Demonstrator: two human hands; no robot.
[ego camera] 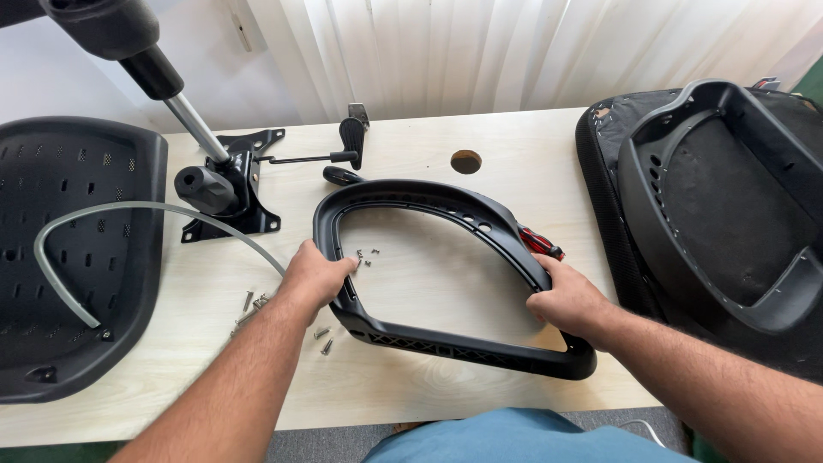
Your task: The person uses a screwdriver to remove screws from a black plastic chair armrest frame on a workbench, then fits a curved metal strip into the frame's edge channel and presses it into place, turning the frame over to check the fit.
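Note:
A black curved plastic chair frame lies flat on the light wooden table. My left hand grips its left side. My right hand grips its right side near the lower corner. Small screws lie inside the frame's opening, and several more screws sit just left of my left wrist. A red-handled screwdriver pokes out from behind the frame, just above my right hand.
A black tilt mechanism with a gas cylinder and lever stands at the back left. A black perforated seat shell with a grey tube lies far left. An upholstered seat pan lies right. The table has a cable hole.

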